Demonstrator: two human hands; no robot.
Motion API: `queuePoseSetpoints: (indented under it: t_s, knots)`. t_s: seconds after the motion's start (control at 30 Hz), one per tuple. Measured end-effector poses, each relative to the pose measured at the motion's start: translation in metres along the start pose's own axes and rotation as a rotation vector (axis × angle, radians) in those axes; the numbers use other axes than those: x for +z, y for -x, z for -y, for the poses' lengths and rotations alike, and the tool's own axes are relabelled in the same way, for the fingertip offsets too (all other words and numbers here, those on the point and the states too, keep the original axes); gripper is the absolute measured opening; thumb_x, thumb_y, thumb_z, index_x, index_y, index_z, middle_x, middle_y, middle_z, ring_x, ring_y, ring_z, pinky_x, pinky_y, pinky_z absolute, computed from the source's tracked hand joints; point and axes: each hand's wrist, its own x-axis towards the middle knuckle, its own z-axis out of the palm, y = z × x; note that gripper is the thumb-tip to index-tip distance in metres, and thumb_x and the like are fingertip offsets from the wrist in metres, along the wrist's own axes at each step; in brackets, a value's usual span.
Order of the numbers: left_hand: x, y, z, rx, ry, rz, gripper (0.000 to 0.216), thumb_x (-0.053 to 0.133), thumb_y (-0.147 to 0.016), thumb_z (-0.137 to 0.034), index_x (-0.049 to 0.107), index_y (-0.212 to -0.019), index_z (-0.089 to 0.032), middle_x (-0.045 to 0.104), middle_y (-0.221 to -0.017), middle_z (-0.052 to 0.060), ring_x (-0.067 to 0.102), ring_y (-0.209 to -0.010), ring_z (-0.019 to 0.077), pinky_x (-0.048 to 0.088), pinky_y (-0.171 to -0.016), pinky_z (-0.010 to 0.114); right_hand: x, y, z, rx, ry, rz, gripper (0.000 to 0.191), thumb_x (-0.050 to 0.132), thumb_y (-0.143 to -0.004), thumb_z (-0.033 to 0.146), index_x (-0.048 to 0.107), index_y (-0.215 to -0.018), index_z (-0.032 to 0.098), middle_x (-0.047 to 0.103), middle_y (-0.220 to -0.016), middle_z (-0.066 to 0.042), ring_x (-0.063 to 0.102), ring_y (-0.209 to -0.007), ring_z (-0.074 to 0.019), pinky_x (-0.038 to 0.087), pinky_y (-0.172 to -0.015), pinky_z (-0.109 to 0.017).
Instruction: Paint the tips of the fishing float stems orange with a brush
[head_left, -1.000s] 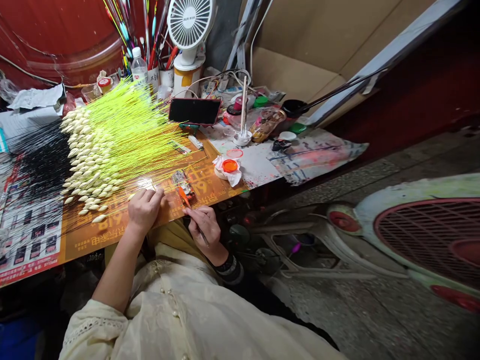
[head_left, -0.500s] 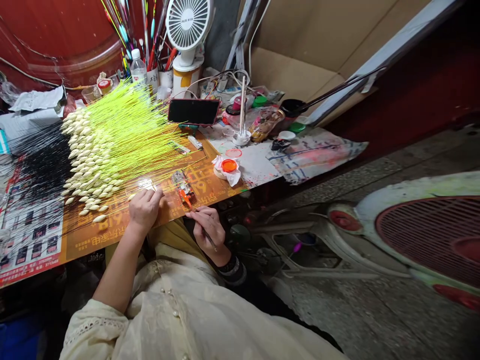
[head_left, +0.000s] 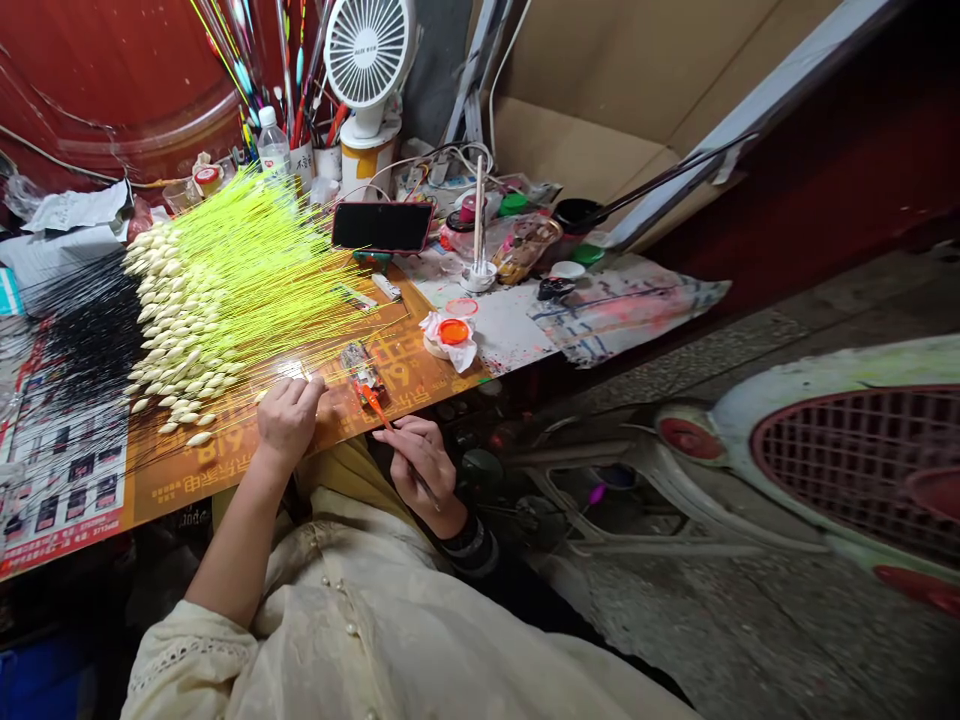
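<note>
My left hand (head_left: 289, 415) rests on the orange table sheet (head_left: 225, 450), fingers curled and pinched on a thin yellow float stem (head_left: 330, 352). My right hand (head_left: 420, 462) grips a slender paintbrush (head_left: 377, 405) whose orange tip points at a small block (head_left: 361, 366) just in front of it. A big fan of fishing floats (head_left: 217, 290) with white bodies and neon-yellow stems lies to the left and behind my left hand. A small pot of orange paint (head_left: 453, 332) wrapped in tissue sits to the right of the block.
A black phone (head_left: 381, 226) stands on a holder mid-table. Behind are a white desk fan (head_left: 365, 55), a water bottle (head_left: 273, 150), cups of brushes and paint jars. A paint-stained sheet (head_left: 630, 305) covers the table's right end. A floor fan grille (head_left: 847, 460) lies at the right.
My right hand has drawn back slightly toward me with the brush, its tip still near the block. My left hand has stayed put. The view shifted a little.
</note>
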Motion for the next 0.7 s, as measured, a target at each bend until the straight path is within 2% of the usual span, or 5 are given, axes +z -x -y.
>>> queuePoseSetpoints:
  t_s: [0.37, 0.57, 0.7]
  knots:
    - [-0.009, -0.012, -0.01, -0.007, 0.039, 0.005, 0.019, 0.051, -0.103, -0.023, 0.067, -0.093, -0.022, 0.062, -0.069, 0.002, 0.056, -0.067, 0.0162, 0.036, -0.065, 0.032, -0.016, -0.01, 0.007, 0.02, 0.061, -0.003, 0.048, 0.052, -0.094, 0.008, 0.058, -0.137, 0.028, 0.077, -0.104, -0.007, 0.066, -0.096, -0.0236, 0.06, -0.086, -0.05]
    - [-0.012, -0.018, -0.018, 0.044, -0.002, -0.016, 0.017, 0.052, -0.102, -0.021, 0.066, -0.093, -0.021, 0.063, -0.069, 0.001, 0.054, -0.066, 0.016, 0.037, -0.065, 0.032, -0.019, -0.019, 0.013, 0.069, 0.01, -0.026, 0.052, 0.051, -0.093, 0.006, 0.055, -0.14, 0.027, 0.076, -0.104, -0.007, 0.064, -0.097, -0.0228, 0.059, -0.084, -0.047]
    - [-0.012, -0.016, -0.019, 0.051, -0.007, -0.02, 0.014, 0.053, -0.102, -0.022, 0.066, -0.097, -0.021, 0.063, -0.069, 0.001, 0.055, -0.067, 0.0164, 0.038, -0.065, 0.032, -0.018, -0.023, 0.014, 0.033, 0.004, -0.02, 0.052, 0.051, -0.093, 0.004, 0.057, -0.138, 0.028, 0.076, -0.105, -0.007, 0.064, -0.096, -0.0219, 0.059, -0.084, -0.046]
